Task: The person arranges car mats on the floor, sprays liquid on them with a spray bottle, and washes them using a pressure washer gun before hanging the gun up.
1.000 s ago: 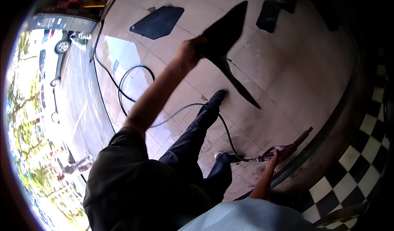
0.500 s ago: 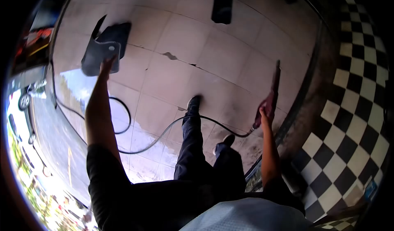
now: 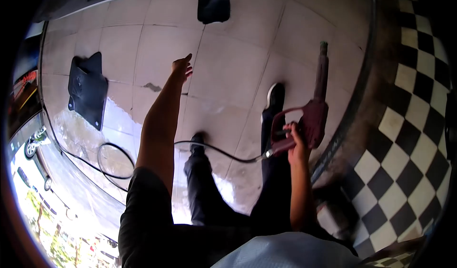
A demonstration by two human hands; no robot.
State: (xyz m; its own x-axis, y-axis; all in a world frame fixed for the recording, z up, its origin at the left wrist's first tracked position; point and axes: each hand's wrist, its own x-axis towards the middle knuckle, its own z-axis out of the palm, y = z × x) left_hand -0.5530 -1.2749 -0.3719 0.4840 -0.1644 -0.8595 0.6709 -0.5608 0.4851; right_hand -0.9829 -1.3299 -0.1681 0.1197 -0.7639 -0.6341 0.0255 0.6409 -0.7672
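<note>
Short dark sleeve (image 3: 146,211), dark trousers (image 3: 205,194)

Between a bent black mat (image 3: 90,94) and a flat rectangular black mat (image 3: 213,1), passage over the pale square floor tiles (image 3: 233,61) is afforded to the bare left hand (image 3: 181,69). Closer in, the way is crossed by a thin black hose (image 3: 236,159); rightward, it is blocked by a dark red pistol-shaped spray gun (image 3: 314,120).
</note>
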